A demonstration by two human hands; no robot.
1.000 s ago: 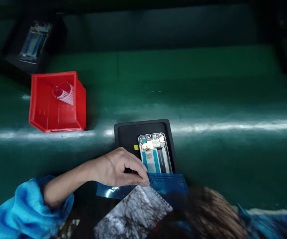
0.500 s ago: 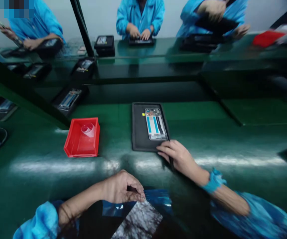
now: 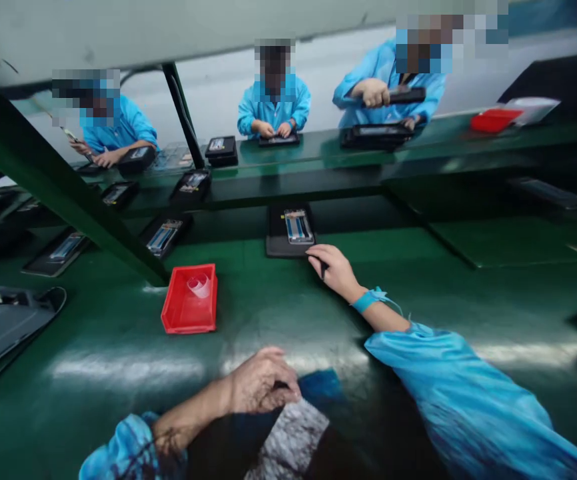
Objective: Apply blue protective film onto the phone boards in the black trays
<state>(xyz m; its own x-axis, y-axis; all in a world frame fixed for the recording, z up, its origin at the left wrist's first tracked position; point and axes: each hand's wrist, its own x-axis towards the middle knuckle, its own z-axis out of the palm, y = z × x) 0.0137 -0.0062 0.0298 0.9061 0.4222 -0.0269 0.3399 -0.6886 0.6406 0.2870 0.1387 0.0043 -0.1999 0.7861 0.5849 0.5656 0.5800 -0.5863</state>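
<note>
My right hand (image 3: 332,269) reaches far forward and rests on the near edge of a black tray (image 3: 277,241). On that tray lies an opened phone frame (image 3: 297,227). A dark thin object shows under the fingers; I cannot make out what it is. Near my body, my left hand (image 3: 263,385) is closed, pinching the corner of a blue film sheet (image 3: 321,387) that lies beside a grey speckled sheet (image 3: 293,443).
A red bin (image 3: 182,313) with a curl of clear film stands left of centre. A green slanted post (image 3: 63,193) crosses the left side. Several black trays with phone frames (image 3: 163,237) line the belt. Three people in blue coats work at the far bench (image 3: 318,150).
The black tray with the phone frame has slid away from me, my right hand following its near edge. The view has lifted. My left hand stays pinched on the blue film.
</note>
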